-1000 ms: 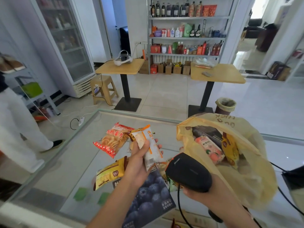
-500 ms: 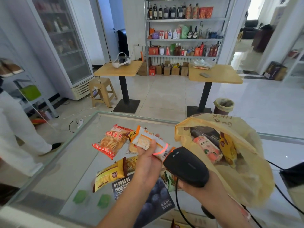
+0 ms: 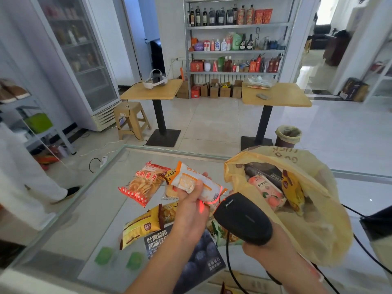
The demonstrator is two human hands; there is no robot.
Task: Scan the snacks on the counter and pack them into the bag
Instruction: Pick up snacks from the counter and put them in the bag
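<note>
While left hand (image 3: 189, 209) grips snack (image 3: 192, 174), right hand (image 3: 262, 250) holds scanner (image 3: 244, 219)

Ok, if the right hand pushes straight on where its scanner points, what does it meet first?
Probably the white-and-orange snack packet in the left hand: the red line from the scanner lies across its barcode end. Depth unclear.

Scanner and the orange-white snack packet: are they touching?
Cannot tell. Head view: the nose of the scanner sits right beside the barcode end of the snack packet; neither gap nor contact shows plainly.
</note>
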